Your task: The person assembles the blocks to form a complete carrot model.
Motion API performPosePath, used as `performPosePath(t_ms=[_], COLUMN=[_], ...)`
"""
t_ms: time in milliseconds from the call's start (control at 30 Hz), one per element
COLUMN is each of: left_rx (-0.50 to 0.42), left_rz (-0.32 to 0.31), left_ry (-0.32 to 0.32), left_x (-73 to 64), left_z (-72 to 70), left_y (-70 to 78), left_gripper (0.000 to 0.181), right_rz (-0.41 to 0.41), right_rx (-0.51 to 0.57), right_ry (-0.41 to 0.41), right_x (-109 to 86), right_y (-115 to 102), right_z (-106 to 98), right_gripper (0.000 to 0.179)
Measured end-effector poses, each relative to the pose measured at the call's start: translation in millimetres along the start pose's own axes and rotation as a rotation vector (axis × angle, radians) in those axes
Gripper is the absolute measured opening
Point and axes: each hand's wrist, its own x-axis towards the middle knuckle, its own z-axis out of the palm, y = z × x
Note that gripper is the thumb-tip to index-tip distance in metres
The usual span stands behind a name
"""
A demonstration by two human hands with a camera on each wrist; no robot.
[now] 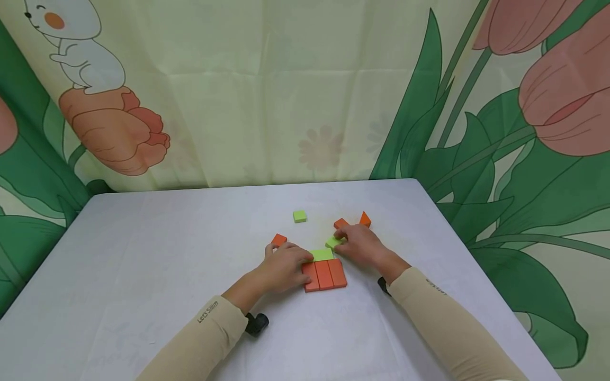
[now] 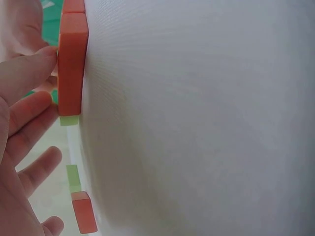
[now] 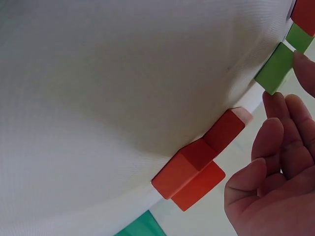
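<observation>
Three orange blocks (image 1: 332, 275) lie side by side on the table. Along their far edge sits a light green block (image 1: 321, 255). My left hand (image 1: 285, 269) rests at the left of this group, its thumb on the leftmost orange block and its fingertips at the green one. In the left wrist view those fingers (image 2: 37, 110) are spread and fairly straight. Just beyond the group's right corner, my right hand (image 1: 364, 247) pinches another green block (image 3: 274, 68) between thumb and fingertip. Its remaining fingers are loosely bent.
Beyond my left hand lies an orange block (image 1: 278, 239). A green block (image 1: 299, 216) sits farther back on the white-covered table (image 1: 167, 254). Past my right hand are an orange block (image 1: 340, 223) and a pointed orange piece (image 1: 365, 218). A printed curtain (image 1: 229, 106) hangs behind.
</observation>
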Motion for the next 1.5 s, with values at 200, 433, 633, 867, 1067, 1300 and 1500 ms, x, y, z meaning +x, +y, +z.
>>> performPosePath(t_ms=[200,433,633,867,1067,1300,1500], left_rx=[-0.002,-0.002,0.0,0.002,-0.009,-0.004,0.0], left_rz=[0.001,0.009,0.006,0.007,0.006,-0.002,-0.009], left_ry=[0.001,0.01,0.007,0.006,0.002,0.0,-0.01], left_x=[0.4,0.6,0.8,0.6,-0.1,-0.2,0.3], left_z=[0.9,1.3,1.7,2.1,0.6,-0.9,-0.6], left_y=[-0.2,-0.4,-0.4,-0.4,0.7,0.8,-0.3], left_gripper=[0.042,0.041,0.041,0.041,0.041,0.042,0.042], right_rz=[-0.013,-0.019,-0.005,0.003,-0.007,-0.039,-0.076], right_rx=[0.0,0.014,0.046,0.099,0.09,0.087,0.087], right_ry=[-0.014,-0.019,-0.034,-0.038,-0.069,-0.078,-0.115], right_x=[0.0,-0.8,-2.4,-3.6,-7.3,-13.9,-18.2], right_y=[-0.3,0.8,1.8,3.4,3.2,2.5,3.0], right_z=[0.7,0.7,-0.2,-1.2,-0.6,-1.4,0.6], right_gripper=[0.03,0.03,0.034,0.037,0.043,0.05,0.056])
